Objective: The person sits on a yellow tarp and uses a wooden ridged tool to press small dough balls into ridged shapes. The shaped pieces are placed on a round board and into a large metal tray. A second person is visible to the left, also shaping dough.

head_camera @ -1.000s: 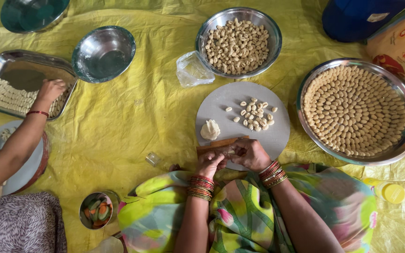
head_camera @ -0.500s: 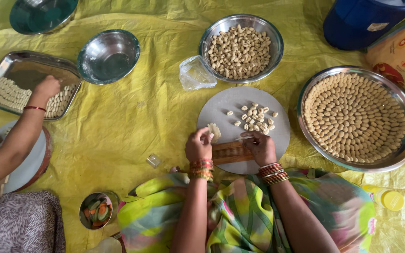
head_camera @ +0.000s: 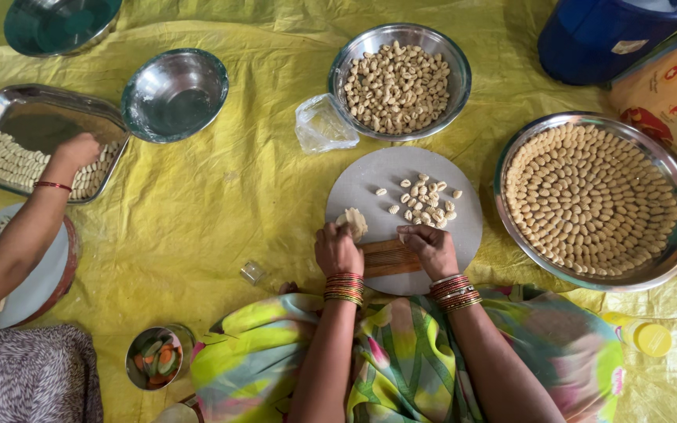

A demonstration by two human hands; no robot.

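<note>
— Dough [head_camera: 352, 222], the pale lump: where is it?
— On the round board [head_camera: 464, 235], at its near-left part. The left hand [head_camera: 337, 249] has its fingertips pinched on that lump.
— And the right hand [head_camera: 430, 249]?
— Also over the board, at its near edge, fingers curled down and pressing on the ribbed wooden comb [head_camera: 384, 258]. The comb lies flat between the two hands. Whether a bit of dough sits under those fingers, I cannot tell.
— What else is on the board?
— A small heap of shaped pieces [head_camera: 425, 200] near its middle, apart from both hands.
— Around the board?
— Beyond it, a steel bowl [head_camera: 399, 81] full of such pieces, with a plastic bag [head_camera: 323, 124] just left of that bowl. Right of the board, a wide tray [head_camera: 599, 202] with pieces set in rings. Far left of the board, another person's hand [head_camera: 74, 151] rests on a rectangular tray [head_camera: 34, 138] holding rows of pieces, beside an empty bowl [head_camera: 174, 95].
</note>
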